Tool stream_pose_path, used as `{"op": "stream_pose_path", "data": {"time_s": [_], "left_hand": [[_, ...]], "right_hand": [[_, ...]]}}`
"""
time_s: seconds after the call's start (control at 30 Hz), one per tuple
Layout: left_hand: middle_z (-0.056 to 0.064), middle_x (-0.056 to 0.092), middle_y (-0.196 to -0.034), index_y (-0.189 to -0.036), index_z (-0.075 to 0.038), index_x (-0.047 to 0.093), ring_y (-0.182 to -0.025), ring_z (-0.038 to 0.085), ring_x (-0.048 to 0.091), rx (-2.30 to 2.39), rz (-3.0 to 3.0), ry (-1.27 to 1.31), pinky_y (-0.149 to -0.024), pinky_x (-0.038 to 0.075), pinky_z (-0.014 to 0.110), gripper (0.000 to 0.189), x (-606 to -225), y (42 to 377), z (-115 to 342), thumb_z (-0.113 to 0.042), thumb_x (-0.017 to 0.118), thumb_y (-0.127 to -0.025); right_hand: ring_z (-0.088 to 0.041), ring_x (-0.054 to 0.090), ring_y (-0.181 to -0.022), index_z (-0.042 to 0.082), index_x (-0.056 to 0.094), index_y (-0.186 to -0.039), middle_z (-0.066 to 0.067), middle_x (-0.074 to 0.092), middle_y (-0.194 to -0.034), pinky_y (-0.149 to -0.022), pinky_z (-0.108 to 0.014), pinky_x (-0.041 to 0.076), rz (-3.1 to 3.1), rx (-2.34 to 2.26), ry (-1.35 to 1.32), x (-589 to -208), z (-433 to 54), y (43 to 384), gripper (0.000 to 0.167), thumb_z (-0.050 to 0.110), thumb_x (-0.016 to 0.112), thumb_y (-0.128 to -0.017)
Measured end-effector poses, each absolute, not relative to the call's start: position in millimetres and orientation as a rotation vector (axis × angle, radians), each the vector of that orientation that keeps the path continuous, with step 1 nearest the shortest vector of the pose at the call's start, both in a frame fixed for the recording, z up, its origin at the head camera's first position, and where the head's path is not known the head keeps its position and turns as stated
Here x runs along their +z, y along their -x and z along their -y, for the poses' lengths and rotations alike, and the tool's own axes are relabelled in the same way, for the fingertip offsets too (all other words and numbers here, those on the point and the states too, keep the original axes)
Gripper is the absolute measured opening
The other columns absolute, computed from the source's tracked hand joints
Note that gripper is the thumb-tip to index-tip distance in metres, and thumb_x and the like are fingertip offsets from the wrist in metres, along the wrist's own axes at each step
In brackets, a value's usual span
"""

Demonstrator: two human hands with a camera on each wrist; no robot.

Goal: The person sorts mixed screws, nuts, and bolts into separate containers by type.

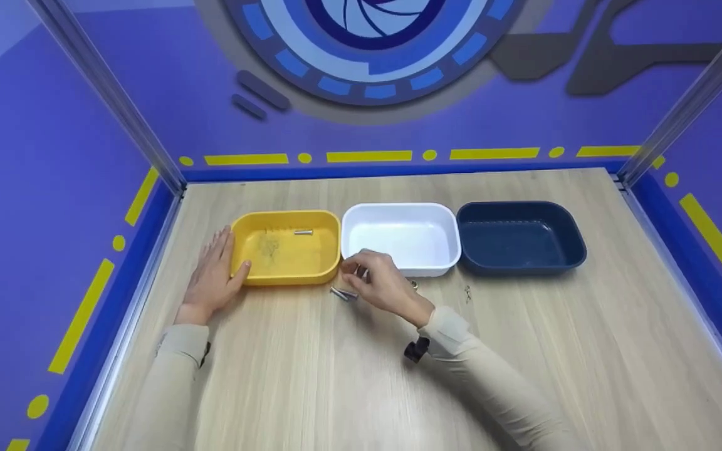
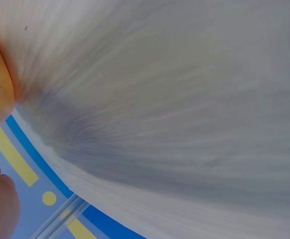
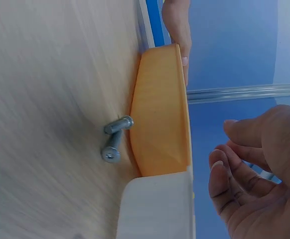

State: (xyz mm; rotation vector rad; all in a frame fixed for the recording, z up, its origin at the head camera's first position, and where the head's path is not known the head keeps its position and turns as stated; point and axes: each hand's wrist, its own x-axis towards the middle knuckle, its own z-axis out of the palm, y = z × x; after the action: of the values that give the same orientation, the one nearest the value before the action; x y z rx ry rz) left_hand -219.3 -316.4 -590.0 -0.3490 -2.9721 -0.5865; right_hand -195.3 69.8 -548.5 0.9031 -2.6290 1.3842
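My left hand (image 1: 210,275) rests against the left end of the yellow tray (image 1: 286,280), thumb over its near rim. One silver bolt (image 1: 303,232) lies inside that tray. My right hand (image 1: 381,282) hovers by the near left corner of the white tray (image 1: 423,272). Its fingers are loosely bent, and the right wrist view shows a gap between thumb and forefinger with nothing held. Just below it on the table, two bolts (image 3: 111,148) lie touching or crossed beside the yellow tray. A small nut (image 1: 414,285) sits partly hidden behind the right hand.
A dark blue tray (image 1: 524,270) stands at the right end of the row, side by side with the white one. Some tiny thin metal pieces (image 1: 468,294) lie in front of it. Blue panels (image 1: 148,113) wall the table at the back and sides.
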Motion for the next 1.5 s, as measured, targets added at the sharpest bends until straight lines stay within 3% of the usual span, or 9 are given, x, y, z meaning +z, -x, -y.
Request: {"op": "stream_pose_path", "data": {"time_s": [0.3,0.73,1.5], "left_hand": [[0.019,0.012,-0.179,-0.17,0.002,0.015,-0.166,0.042,0.012,-0.594,2.955,0.341,-0.135,0.012,0.061,0.079,-585.8,220.8,317.1,-0.043,0.046,-0.112],[0.019,0.014,-0.179,-0.169,0.002,0.017,-0.166,0.041,0.013,-0.606,2.924,0.356,-0.135,0.012,0.059,0.079,-583.0,222.8,313.1,-0.042,0.048,-0.112],[0.02,0.013,-0.179,-0.169,0.003,0.017,-0.166,0.041,0.012,-0.596,2.945,0.345,-0.135,0.013,0.06,0.079,-590.3,217.9,315.3,-0.042,0.047,-0.112]], "right_hand": [[-0.017,0.068,-0.084,-0.003,0.077,-0.115,-0.009,0.074,-0.097,-0.072,-0.031,0.063,2.665,1.42,-0.829,-565.4,-73.4,186.5,0.021,0.004,0.077,-0.095],[-0.012,0.068,-0.079,-0.005,0.075,-0.118,-0.006,0.076,-0.092,-0.072,-0.024,0.061,2.699,1.449,-0.776,-591.8,-78.3,178.1,0.024,0.005,0.076,-0.096],[-0.009,0.059,-0.076,0.002,0.078,-0.1,-0.003,0.071,-0.085,-0.069,-0.024,0.054,2.76,1.371,-0.661,-614.1,-71.9,177.8,0.01,0.004,0.081,-0.09]]}}
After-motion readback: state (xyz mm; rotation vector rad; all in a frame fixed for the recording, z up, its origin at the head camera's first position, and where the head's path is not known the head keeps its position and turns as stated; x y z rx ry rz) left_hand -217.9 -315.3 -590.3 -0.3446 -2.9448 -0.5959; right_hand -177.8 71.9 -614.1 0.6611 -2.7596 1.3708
